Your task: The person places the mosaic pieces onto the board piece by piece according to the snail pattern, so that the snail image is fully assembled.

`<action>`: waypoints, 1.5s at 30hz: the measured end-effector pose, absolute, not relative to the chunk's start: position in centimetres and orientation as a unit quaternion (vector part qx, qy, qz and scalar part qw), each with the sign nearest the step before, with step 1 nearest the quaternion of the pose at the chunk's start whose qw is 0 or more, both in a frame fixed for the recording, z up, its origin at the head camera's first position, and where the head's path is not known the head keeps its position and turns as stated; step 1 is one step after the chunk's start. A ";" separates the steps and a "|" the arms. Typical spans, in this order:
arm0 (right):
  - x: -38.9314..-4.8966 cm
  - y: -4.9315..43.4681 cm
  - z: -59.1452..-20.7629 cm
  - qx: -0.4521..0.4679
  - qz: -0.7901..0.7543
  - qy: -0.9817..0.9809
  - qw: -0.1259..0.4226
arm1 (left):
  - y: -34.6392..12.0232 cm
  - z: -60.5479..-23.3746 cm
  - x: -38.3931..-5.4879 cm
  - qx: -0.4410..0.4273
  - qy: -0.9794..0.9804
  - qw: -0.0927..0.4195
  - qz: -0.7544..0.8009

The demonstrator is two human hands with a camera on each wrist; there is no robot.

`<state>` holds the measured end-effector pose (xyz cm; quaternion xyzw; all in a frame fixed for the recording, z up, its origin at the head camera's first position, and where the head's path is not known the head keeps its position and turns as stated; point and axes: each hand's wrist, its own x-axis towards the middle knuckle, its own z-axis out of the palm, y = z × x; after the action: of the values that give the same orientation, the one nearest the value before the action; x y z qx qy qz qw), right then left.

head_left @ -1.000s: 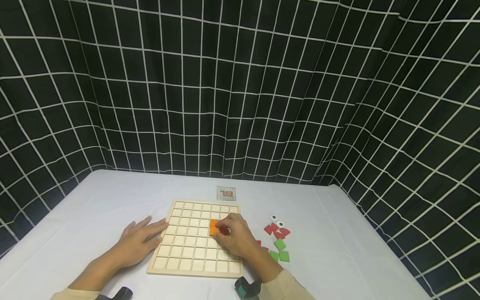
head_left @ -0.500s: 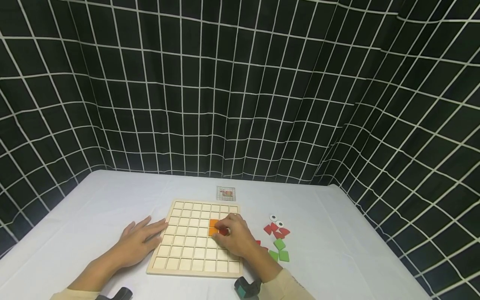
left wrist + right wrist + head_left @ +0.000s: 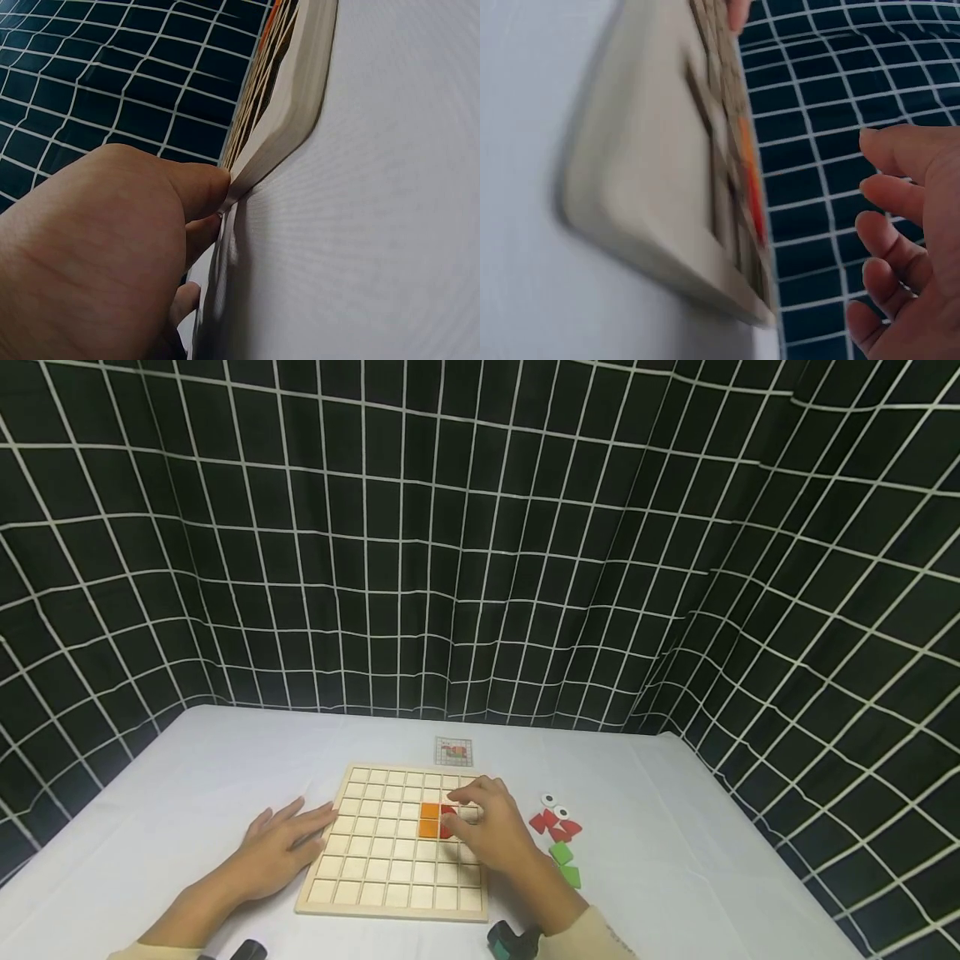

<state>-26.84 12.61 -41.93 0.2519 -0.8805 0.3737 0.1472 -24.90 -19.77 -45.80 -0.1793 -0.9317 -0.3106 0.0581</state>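
A pale wooden grid board (image 3: pixel 390 913) lies on the table. Two orange square tiles (image 3: pixel 430 829) sit in its cells, one above the other. Directly right of them is red (image 3: pixel 446 832), partly covered by my right thumb. My right hand (image 3: pixel 504 835) hovers over the board's right side; in the right wrist view its fingers (image 3: pixel 889 196) are apart and loosely bent, holding nothing. My left hand (image 3: pixel 277 853) rests on the cloth, fingertips at the board's left edge. In the left wrist view, the thumb (image 3: pixel 204 187) touches the board's side (image 3: pixel 300 105).
Right of the board lie loose red pieces (image 3: pixel 558 835), two white discs with dark centres (image 3: pixel 561 812) and green tiles (image 3: pixel 570 877). A small picture card (image 3: pixel 453 752) lies beyond the board. A black curtain with white grid lines (image 3: pixel 480 568) surrounds the table's back and sides.
My right hand has let go of the red piece and moved up and right, uncovering more of the orange tiles and the red. The left hand stays at the board's edge.
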 end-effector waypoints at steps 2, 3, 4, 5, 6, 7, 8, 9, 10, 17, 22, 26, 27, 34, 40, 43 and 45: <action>-26.6 13.2 -41.4 0.245 0.373 -0.881 0.158 | -19.8 -45.8 -24.9 -0.179 -0.932 0.060 -0.309; -26.4 13.5 -41.1 0.239 0.371 -0.882 0.163 | -19.8 -45.8 -24.9 -0.179 -0.932 0.061 -0.309; -26.2 13.8 -40.8 0.234 0.367 -0.885 0.168 | -19.8 -45.8 -24.9 -0.179 -0.932 0.062 -0.310; -26.1 14.1 -40.6 0.231 0.361 -0.886 0.176 | -19.9 -45.8 -24.8 -0.179 -0.932 0.062 -0.310; -25.9 14.4 -40.3 0.228 0.357 -0.887 0.183 | -19.9 -45.8 -24.8 -0.180 -0.931 0.062 -0.311; -25.8 14.7 -40.1 0.225 0.354 -0.888 0.189 | -19.9 -45.8 -24.8 -0.180 -0.931 0.063 -0.311; -25.6 15.0 -39.9 0.224 0.350 -0.888 0.196 | -19.9 -45.8 -24.8 -0.180 -0.931 0.062 -0.311; -25.4 15.3 -39.6 0.220 0.346 -0.889 0.201 | -19.9 -45.8 -24.8 -0.180 -0.931 0.063 -0.310; -25.3 15.6 -39.4 0.219 0.343 -0.889 0.208 | -19.9 -45.8 -24.8 -0.180 -0.932 0.062 -0.309; -24.1 17.6 -38.1 0.214 0.324 -0.891 0.235 | -19.8 -45.7 -24.8 -0.178 -0.933 0.065 -0.305; -23.3 19.2 -38.1 0.209 0.324 -0.890 0.243 | -19.6 -45.5 -24.6 -0.178 -0.931 0.057 -0.313; -23.0 20.5 -38.3 0.204 0.330 -0.887 0.248 | -19.6 -45.5 -24.6 -0.178 -0.931 0.058 -0.312; -22.9 20.8 -38.4 0.201 0.332 -0.887 0.249 | -19.6 -45.5 -24.6 -0.178 -0.932 0.059 -0.311; -22.7 22.0 -39.3 0.188 0.338 -0.893 0.232 | -19.8 -45.5 -24.5 -0.176 -0.933 0.063 -0.307; -22.4 22.9 -40.5 0.218 0.318 -0.903 0.190 | -19.8 -45.8 -24.6 -0.178 -0.935 0.063 -0.301; -22.2 23.7 -41.3 0.227 0.304 -0.907 0.183 | -19.7 -45.7 -24.6 -0.178 -0.936 0.060 -0.297; -22.1 24.2 -41.7 0.226 0.292 -0.913 0.173 | -19.7 -45.6 -24.7 -0.179 -0.936 0.062 -0.296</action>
<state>-22.14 24.22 -41.72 0.2259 -0.9130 0.2923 0.1731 -24.66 -19.74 -45.61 -0.1785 -0.9362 -0.2963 0.0622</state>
